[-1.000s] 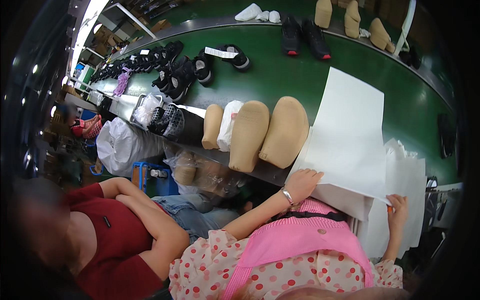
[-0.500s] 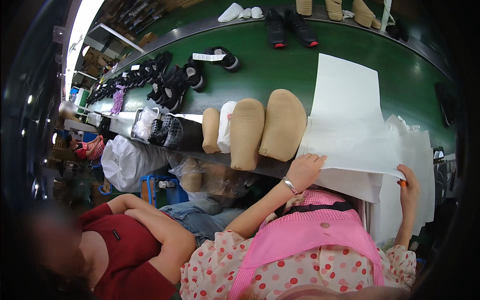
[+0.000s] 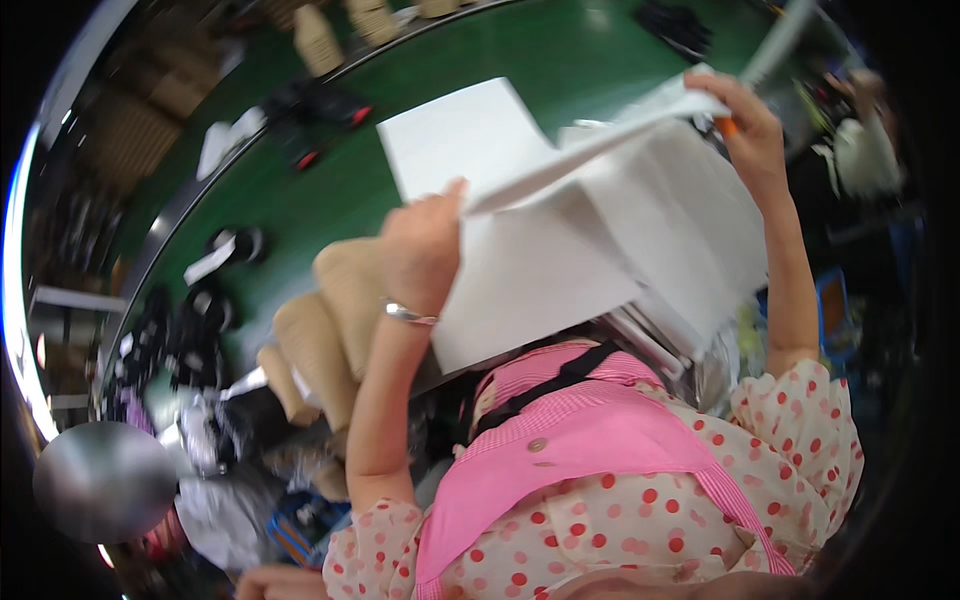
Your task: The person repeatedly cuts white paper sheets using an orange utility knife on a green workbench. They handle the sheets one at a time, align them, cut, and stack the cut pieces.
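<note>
My left hand [image 3: 425, 245], a silver bangle at its wrist, grips the near left edge of a large white sheet of paper [image 3: 462, 130]. The sheet's other near corner is pinched in my right hand [image 3: 750, 130], raised higher and farther off. Something small and orange [image 3: 726, 126] shows at my right fingers; its kind I cannot make out. Between my hands the sheet's near edge is lifted and bent over. Under it lie more white sheets [image 3: 540, 275], overhanging the bench edge on my side. Beside my left forearm stand tan foot-shaped forms [image 3: 315, 340].
A green bench top [image 3: 300, 215] stretches beyond, with black shoes [image 3: 315, 115] and a sandal with a white strip [image 3: 235, 250] on it. More tan forms [image 3: 318, 40] line the far ledge. Black footwear [image 3: 195, 335] and bagged items stand left. Another person's arm [image 3: 280, 582] shows low left.
Both hands have raised the sheet's near edge and moved it away from my body. The whole view has turned, so the bench runs more steeply and the co-worker is mostly out of sight.
</note>
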Demonstrator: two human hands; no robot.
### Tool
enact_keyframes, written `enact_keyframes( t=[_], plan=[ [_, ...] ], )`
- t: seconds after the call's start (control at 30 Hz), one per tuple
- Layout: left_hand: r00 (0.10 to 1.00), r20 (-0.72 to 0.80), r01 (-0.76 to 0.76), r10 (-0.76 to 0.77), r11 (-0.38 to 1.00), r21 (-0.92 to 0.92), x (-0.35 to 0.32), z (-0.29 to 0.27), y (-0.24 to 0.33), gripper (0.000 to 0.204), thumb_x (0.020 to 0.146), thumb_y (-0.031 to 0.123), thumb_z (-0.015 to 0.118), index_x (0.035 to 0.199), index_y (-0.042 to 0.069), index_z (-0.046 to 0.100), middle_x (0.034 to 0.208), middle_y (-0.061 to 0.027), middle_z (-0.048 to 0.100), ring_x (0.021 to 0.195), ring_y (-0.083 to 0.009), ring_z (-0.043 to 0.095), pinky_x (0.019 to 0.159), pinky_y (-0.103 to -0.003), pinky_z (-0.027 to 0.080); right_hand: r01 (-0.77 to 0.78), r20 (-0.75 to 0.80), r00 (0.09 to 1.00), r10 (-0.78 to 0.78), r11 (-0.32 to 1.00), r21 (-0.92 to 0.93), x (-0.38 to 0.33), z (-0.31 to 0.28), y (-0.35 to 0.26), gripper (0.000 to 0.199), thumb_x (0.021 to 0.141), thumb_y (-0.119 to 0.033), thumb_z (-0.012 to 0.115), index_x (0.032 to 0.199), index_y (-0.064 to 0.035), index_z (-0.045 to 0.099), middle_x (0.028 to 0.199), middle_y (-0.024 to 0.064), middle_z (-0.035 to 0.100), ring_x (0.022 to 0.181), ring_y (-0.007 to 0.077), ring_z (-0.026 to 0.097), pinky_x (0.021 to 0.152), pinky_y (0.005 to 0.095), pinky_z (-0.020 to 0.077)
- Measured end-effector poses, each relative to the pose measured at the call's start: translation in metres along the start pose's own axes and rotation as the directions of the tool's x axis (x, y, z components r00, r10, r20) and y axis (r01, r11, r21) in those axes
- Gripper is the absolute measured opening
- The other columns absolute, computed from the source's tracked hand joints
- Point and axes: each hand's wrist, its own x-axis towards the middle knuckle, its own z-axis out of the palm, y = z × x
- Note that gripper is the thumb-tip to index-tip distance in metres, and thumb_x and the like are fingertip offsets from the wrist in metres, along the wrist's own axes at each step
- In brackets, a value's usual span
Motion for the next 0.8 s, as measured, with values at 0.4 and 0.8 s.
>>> enact_keyframes(
  t=[0.4,0.8],
  plan=[
    [0.838,-0.488,-0.402,0.244,0.880,-0.252,0.087,0.071,0.117,0.043,0.076,-0.002,0.061,0.116,0.013,0.068,0.102,-0.0057,0.068,0.096,-0.0233,0.063,0.083,-0.034,0.050,-0.127,-0.233,0.970,-0.075,0.661,-0.739,-0.203,-0.112,-0.066,0.044,0.077,0.017,0.054,0.117,-0.0003,0.064,0.118,0.0146,0.066,0.111,0.0292,0.063,0.099,0.0389,0.0474],
    [0.847,0.501,0.010,0.176,0.938,-0.346,-0.062,0.148,0.080,0.071,0.076,0.033,0.076,0.137,0.010,0.046,0.139,-0.0175,0.045,0.126,-0.0342,0.044,0.102,-0.042,0.039,-0.591,0.066,0.763,0.643,0.736,-0.331,-0.351,0.024,0.028,0.043,0.075,0.008,0.056,0.113,-0.0065,0.065,0.118,0.0164,0.063,0.110,0.0358,0.059,0.096,0.0384,0.0470]
  ],
)
